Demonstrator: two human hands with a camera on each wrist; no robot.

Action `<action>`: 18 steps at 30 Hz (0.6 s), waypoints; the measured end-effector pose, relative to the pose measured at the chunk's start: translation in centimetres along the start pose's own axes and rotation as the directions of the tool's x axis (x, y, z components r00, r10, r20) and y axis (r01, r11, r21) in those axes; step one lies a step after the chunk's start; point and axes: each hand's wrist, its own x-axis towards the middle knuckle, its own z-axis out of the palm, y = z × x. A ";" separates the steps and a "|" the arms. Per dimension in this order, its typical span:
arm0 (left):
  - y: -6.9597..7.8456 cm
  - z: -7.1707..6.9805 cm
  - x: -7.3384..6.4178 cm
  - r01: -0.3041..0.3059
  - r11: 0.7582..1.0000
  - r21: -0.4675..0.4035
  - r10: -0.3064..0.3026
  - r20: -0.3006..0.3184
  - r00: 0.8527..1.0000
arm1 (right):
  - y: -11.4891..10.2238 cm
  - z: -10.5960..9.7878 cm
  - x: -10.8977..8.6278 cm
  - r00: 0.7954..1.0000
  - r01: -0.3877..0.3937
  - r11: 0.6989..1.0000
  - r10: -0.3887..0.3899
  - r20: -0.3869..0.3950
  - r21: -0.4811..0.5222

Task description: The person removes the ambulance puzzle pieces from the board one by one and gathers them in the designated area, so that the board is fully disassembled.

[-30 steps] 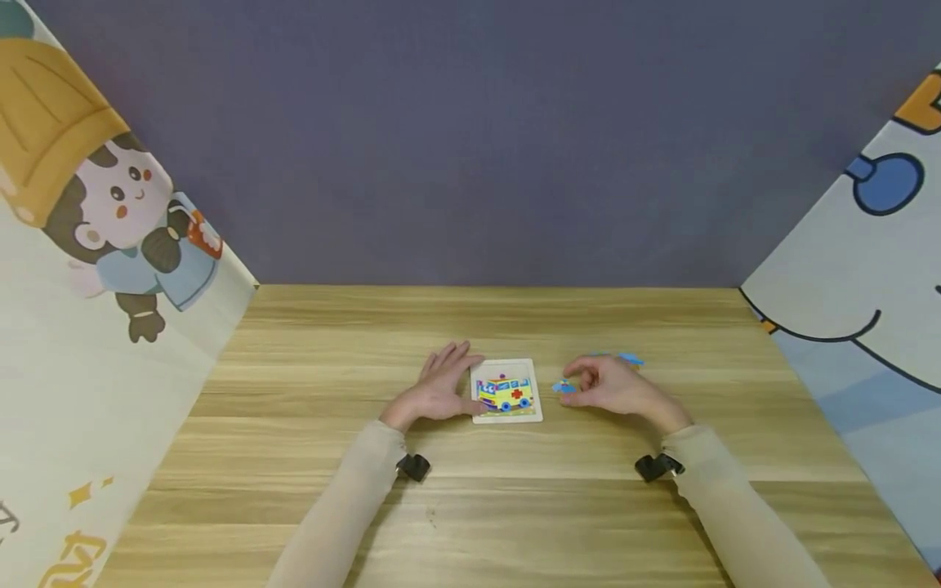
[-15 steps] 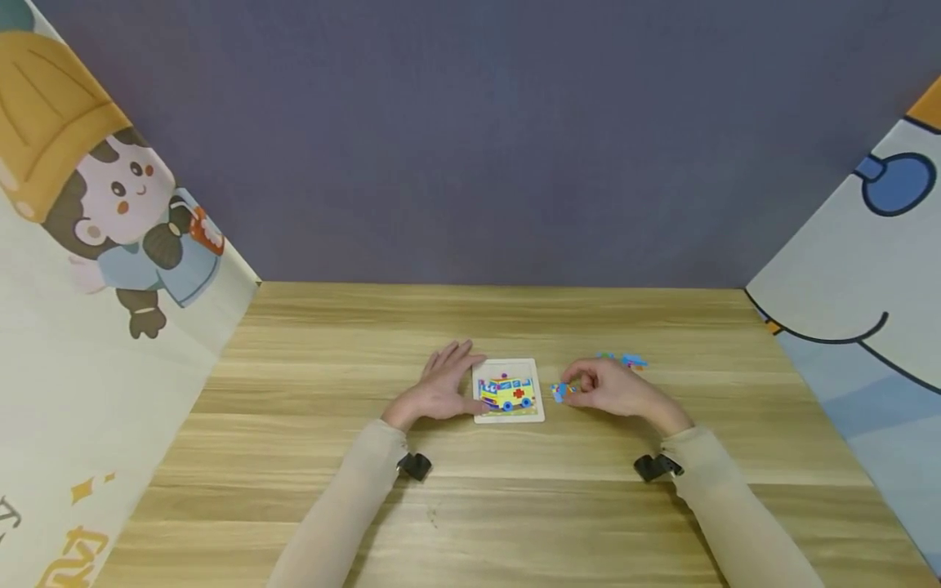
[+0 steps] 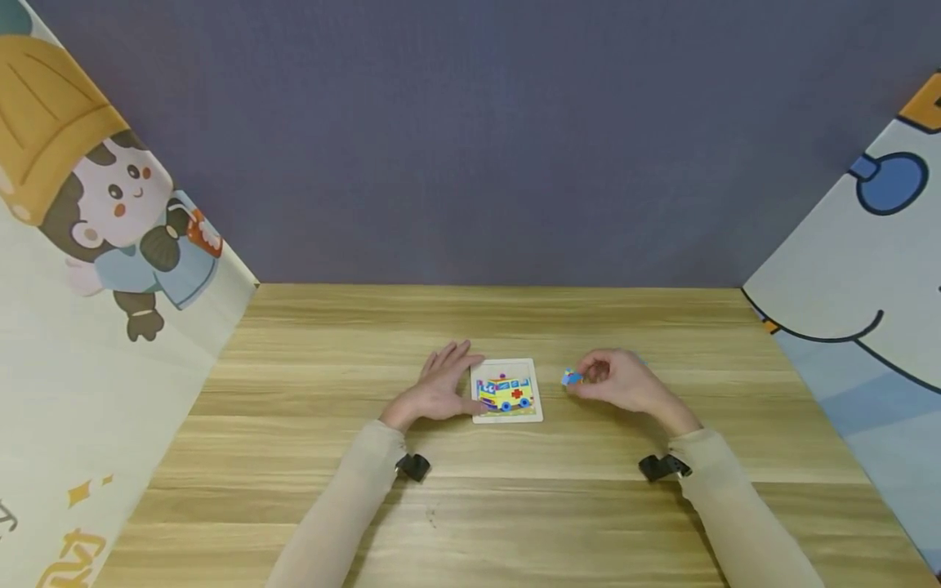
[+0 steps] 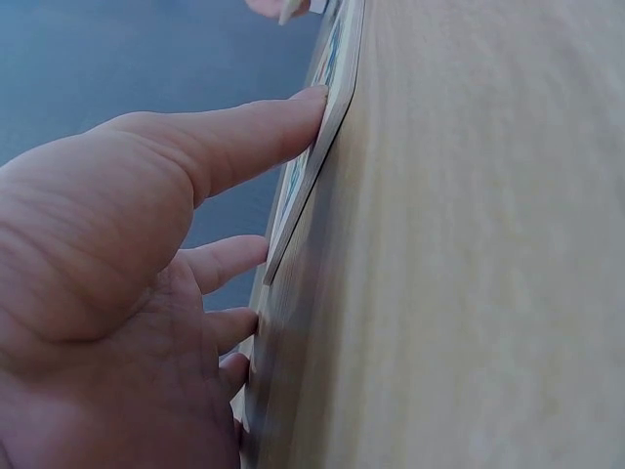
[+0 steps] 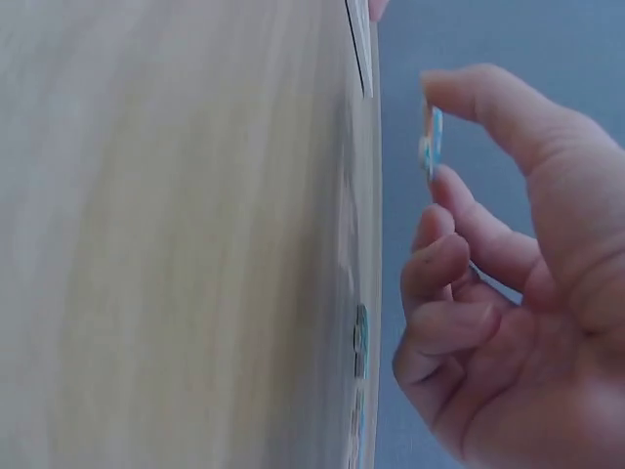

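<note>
A square puzzle board with a pale frame lies on the table, showing a yellow ambulance picture. My left hand rests at its left edge with fingers spread. In the left wrist view, the thumb lies on the board's rim and the fingers reach straight along its side. My right hand pinches a small blue puzzle piece between thumb and index finger, right of the board. The right wrist view shows this puzzle piece held above the table, edge-on, with the other fingers curled beneath.
More puzzle pieces lie on the table beneath the right hand, mostly hidden by it in the head view. The wooden table meets a dark back wall. Side panels with cartoon drawings stand left and right.
My right hand first shifts slightly with the puzzle piece, then moves up and right, away from the board, covering the loose pieces behind. The left hand and the board stay in place.
</note>
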 end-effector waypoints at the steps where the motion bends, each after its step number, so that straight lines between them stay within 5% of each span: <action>1: 0.0 0.0 0.0 0.003 1.000 0.003 -0.003 0.003 1.000 | 0.1 -0.1 -0.1 1.000 -0.008 1.000 0.008 -0.023 0.001; 18: 0.0 -0.2 -0.2 -0.004 1.000 0.021 0.004 -0.001 1.000 | 2.0 -2.4 -1.3 0.959 -0.088 0.996 0.089 -0.268 0.013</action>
